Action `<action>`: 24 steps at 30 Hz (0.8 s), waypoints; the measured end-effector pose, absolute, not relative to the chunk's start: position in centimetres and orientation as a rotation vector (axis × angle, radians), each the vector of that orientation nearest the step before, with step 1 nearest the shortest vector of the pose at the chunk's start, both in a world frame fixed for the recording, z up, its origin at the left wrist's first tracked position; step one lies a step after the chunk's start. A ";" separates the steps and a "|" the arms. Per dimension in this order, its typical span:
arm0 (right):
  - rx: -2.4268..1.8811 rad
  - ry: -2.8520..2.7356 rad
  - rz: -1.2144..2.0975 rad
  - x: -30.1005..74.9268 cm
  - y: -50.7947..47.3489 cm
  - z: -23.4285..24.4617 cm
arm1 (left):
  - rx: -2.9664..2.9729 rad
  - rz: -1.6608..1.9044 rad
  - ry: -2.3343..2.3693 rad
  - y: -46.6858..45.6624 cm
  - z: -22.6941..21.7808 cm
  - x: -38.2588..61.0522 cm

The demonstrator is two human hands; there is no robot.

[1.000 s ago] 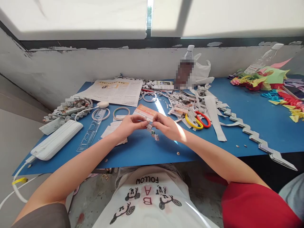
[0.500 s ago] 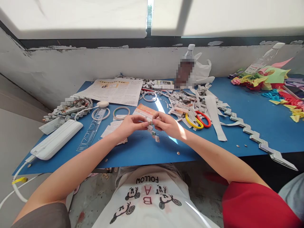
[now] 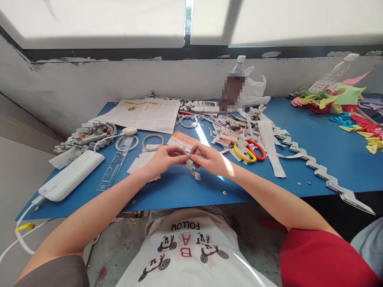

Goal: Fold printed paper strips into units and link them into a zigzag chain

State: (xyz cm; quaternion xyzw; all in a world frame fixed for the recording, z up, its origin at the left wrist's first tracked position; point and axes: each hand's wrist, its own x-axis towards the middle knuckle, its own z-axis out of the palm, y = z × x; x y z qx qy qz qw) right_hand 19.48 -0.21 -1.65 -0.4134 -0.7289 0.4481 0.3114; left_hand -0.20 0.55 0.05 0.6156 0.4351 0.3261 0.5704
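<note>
Between my two hands is a short zigzag chain of folded newspaper strips [image 3: 193, 171], its lower end hanging free over the blue table [image 3: 176, 195]. My left hand [image 3: 167, 159] pinches the chain's upper end between thumb and fingers. From the other side my right hand [image 3: 206, 158] grips the same end, fingertips nearly touching the left ones. The fingers partly hide the folds there. Just behind the hands lies an orange-and-white printed paper piece [image 3: 182, 138]. Cut paper rectangles [image 3: 139, 163] sit beside my left hand.
Yellow-and-red scissors [image 3: 249, 151] rest by a heap of paper strips [image 3: 227, 129]. A longer folded chain [image 3: 321, 171] overhangs the right edge. Tape rolls [image 3: 153, 141], a clear stencil ruler [image 3: 115, 165], a white power strip [image 3: 72, 175] and newspaper [image 3: 143, 113] lie left. Bottles [image 3: 236, 85] stand behind.
My right fingers have shifted slightly and curled closer over the chain's upper end. The dangling part has swung a little; the rest of the table looks the same.
</note>
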 end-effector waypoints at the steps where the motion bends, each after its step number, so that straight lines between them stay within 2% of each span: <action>1: -1.121 -1.927 1.145 19.4 -0.3 -1.6 | 1.454 0.769 1.022 0.6 0.0 -0.2; 10: -1.321 -1.908 0.853 18.5 -1.1 -1.3 | 1.564 0.770 1.030 0.9 -0.6 -0.5; 16: -1.224 -2.026 0.709 18.9 -0.9 -1.3 | 1.569 0.762 1.012 1.0 -0.4 -0.5; 20: -1.207 -1.992 0.819 19.2 -0.6 -0.9 | 1.407 0.789 0.974 1.0 -0.5 -0.4; 24: -1.107 -1.868 1.162 19.3 -0.2 -1.1 | 1.299 0.809 0.943 1.2 -0.5 -0.4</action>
